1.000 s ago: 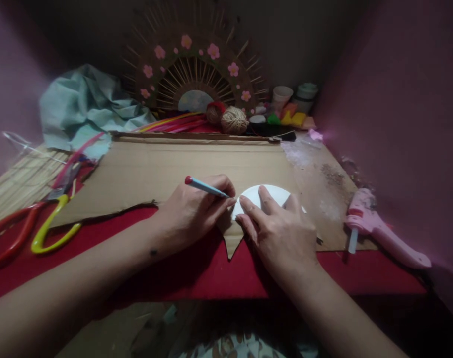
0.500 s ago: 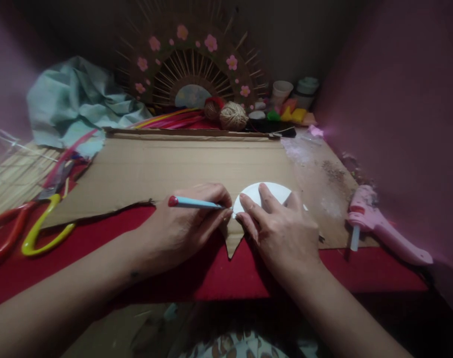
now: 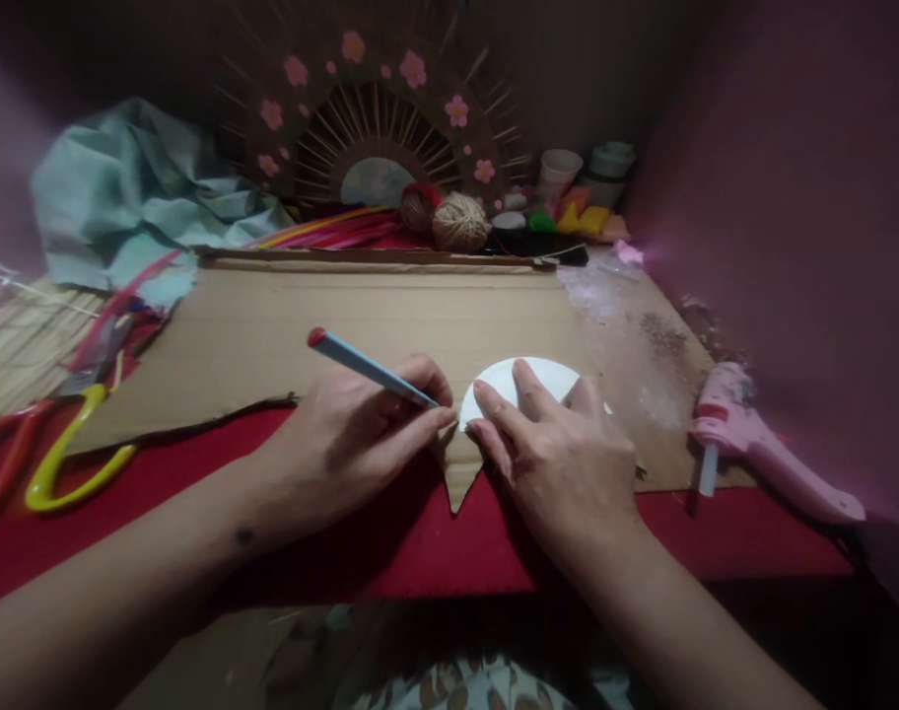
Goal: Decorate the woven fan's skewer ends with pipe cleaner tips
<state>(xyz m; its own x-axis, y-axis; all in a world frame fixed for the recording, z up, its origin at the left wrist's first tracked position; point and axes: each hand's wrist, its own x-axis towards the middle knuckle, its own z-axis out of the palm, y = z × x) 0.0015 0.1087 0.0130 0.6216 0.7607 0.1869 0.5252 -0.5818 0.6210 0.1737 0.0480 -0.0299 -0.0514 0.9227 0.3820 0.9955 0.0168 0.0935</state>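
A blue pencil with a red end (image 3: 368, 368) is pinched in my left hand (image 3: 368, 424); it slants with its red end up and to the left. Its point, hidden by my fingertips, is close to the left edge of a white half-round piece (image 3: 505, 380). My right hand (image 3: 560, 444) lies on that white piece with its fingers spread, pressing it flat. Both rest on a large sheet of brown cardboard (image 3: 331, 316). A pointed tip of the cardboard sticks out between my hands over the red cloth (image 3: 405, 552).
Scissors with red and yellow handles (image 3: 57, 454) lie at the left. At the right rests a pink glue gun (image 3: 760, 444). Behind the cardboard are balls of twine (image 3: 460, 222), crumpled pale-green cloth (image 3: 146, 197), a white cup (image 3: 559, 176) and a flowered fan-shaped piece (image 3: 412, 71).
My left hand has shifted slightly left, and the pencil has tilted more upright, its red end rising. My right hand stays on the white piece.
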